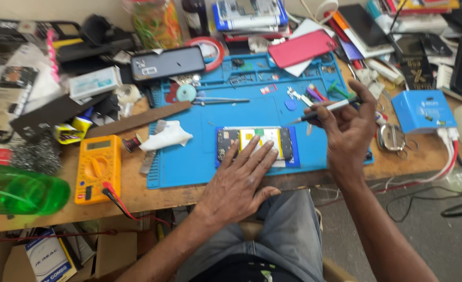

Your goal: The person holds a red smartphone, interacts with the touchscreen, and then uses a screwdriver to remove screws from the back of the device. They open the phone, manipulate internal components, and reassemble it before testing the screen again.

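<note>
The left hand (238, 180) lies flat, fingers spread, pressing on the near edge of the opened phone (255, 144), which rests back-off in the middle of the blue mat (252, 112). The phone looks light, thin and fragile, with bare board and battery exposed, so it is best held by its edges or pinned flat as here, not by its insides. Just beyond, the right hand (348, 130) is closed around a slim screwdriver (325, 110), stiff and light, its tip hovering above the phone's right end.
</note>
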Tool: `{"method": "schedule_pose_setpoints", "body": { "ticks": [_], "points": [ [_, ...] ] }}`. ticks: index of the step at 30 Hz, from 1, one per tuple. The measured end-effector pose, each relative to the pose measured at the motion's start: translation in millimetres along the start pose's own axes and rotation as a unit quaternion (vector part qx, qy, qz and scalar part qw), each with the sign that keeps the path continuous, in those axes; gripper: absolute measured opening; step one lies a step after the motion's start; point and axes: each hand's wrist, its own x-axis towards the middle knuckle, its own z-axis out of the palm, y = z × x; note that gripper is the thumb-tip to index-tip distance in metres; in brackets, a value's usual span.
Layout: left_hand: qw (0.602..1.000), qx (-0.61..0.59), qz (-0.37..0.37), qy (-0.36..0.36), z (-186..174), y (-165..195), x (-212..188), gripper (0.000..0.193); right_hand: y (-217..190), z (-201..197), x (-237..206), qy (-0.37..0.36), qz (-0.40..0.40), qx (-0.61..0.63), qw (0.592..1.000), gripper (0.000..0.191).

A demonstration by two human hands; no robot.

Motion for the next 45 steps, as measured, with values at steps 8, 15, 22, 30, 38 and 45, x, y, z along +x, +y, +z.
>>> {"method": "schedule_pose_setpoints", "body": {
  "ticks": [8, 15, 22, 30, 38, 45],
  "points": [
    [1.0, 0.005, -0.007, -0.011, 20, 14, 2, 0.076, 1, -31, -72, 0.046, 0.003, -0.03, 0.998, 0.061],
    [1.0, 0.01, -0.009, -0.007, 22, 20, 4, 0.076, 3, -39, -73, 0.057, 0.007, -0.015, 0.998, 0.06],
    [1.0, 0.012, -0.018, -0.004, 30, 20, 10, 0.071, 8, -41, -70, 0.047, 0.001, -0.043, 0.998, 0.06],
    [1.0, 0.028, -0.011, 0.0, 37, 17, 13, 0.068, 12, -38, -68, 0.051, 0.005, -0.047, 0.998, 0.06],
    [0.999, 0.034, -0.012, -0.009, 38, 15, 19, 0.068, 18, -41, -66, 0.055, -0.002, -0.046, 0.997, 0.06],
    [0.999, 0.029, -0.015, -0.006, 37, 14, 19, 0.068, 19, -41, -68, 0.066, -0.004, -0.055, 0.996, 0.059]
  ]
}}
